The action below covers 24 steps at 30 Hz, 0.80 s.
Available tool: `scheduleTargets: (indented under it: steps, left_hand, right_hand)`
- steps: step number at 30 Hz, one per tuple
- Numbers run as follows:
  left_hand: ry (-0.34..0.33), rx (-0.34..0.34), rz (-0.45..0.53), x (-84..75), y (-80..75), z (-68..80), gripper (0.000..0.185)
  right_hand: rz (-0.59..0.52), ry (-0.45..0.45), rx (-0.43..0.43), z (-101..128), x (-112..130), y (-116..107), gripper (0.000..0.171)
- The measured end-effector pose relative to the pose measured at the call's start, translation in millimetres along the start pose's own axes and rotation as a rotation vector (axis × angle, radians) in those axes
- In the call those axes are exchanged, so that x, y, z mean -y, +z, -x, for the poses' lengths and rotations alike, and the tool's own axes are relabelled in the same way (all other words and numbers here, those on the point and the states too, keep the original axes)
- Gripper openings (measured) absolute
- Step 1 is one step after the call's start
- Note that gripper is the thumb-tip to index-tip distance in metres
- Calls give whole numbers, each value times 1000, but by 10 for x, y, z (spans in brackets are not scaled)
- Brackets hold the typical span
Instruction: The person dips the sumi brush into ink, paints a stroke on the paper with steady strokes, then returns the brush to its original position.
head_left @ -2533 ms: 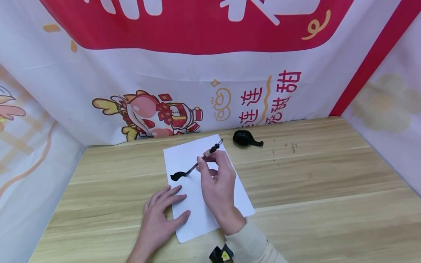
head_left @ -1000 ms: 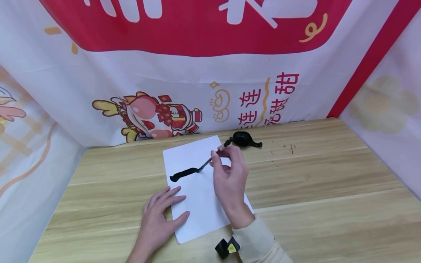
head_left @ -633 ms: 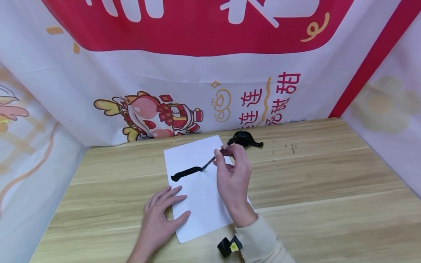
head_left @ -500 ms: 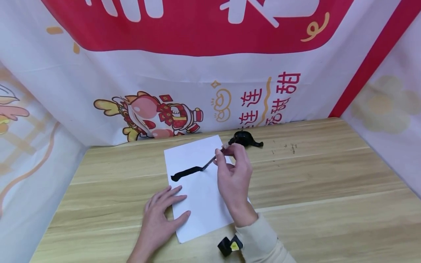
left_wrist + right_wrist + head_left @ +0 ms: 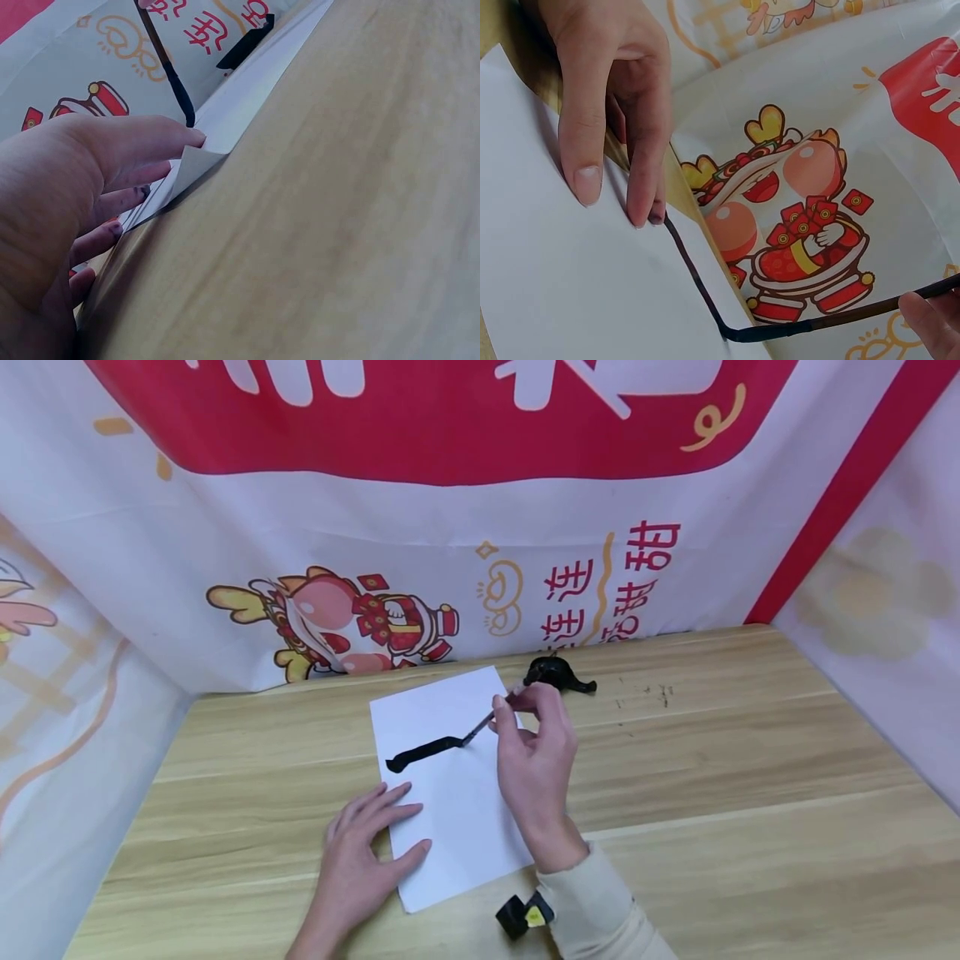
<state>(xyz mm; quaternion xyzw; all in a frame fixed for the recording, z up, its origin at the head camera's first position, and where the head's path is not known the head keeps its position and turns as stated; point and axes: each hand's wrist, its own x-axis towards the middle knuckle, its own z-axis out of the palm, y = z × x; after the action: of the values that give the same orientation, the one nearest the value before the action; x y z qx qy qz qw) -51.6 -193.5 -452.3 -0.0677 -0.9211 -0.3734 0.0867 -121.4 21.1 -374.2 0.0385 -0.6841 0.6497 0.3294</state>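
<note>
1. Pinching the brush near its top, the right hand keeps the tip on the paper at the end of a black stroke.
2. Left hand lies flat, fingers straight, on the paper's near-left edge, likely to stop it sliding on the table.
3. Beyond, a black ink dish sits just behind the right hand; the banner stands behind.

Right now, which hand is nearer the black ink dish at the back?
Right. The right hand holds the brush just in front of the ink dish; the left hand presses the paper's near corner, much farther away.
</note>
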Motion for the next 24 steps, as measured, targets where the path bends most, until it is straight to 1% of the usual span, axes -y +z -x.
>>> scheduleTargets:
  steps: [9,24]
  left_hand:
    - [6,-3,-2,-3,5,5,41]
    - [-25,21,-3,-20,-5,-10,42]
  right_hand:
    - [18,6,-20,-28,-9,-32,12]
    - [26,13,-39,-78,-38,-91,14]
